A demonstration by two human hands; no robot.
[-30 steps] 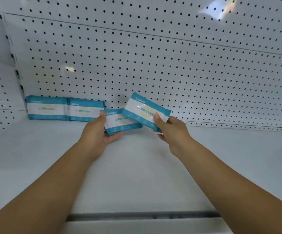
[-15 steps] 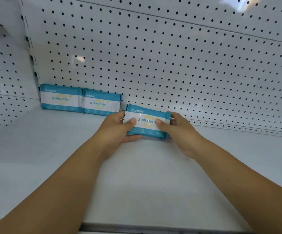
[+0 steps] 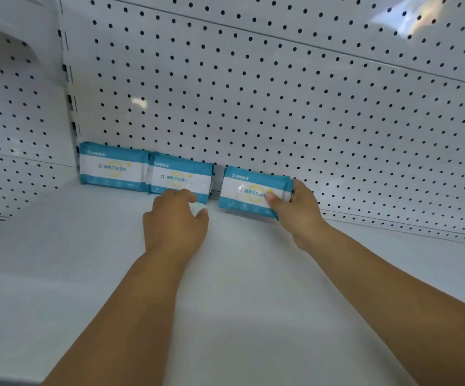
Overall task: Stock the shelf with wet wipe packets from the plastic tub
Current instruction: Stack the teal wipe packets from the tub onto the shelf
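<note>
Two teal-and-white wet wipe packets (image 3: 113, 167) (image 3: 179, 176) stand on edge side by side against the pegboard back at the shelf's left end. A short gap to their right, a third packet (image 3: 249, 190) stands against the pegboard. My right hand (image 3: 295, 210) grips its right end, thumb on the front. It looks thick, and I cannot tell if a second packet sits behind it. My left hand (image 3: 175, 221) hovers with loosely curled fingers in front of the second packet's lower right corner and holds nothing. No plastic tub is in view.
The white shelf floor (image 3: 239, 288) stretches wide to the right of the packets. The perforated back panel (image 3: 281, 93) rises behind them. A perforated side panel (image 3: 11, 121) closes the left end.
Both hands brought their packets together, then pushed them back against the pegboard beside the row. My left hand has let go and drawn left; my right hand still grips the packet.
</note>
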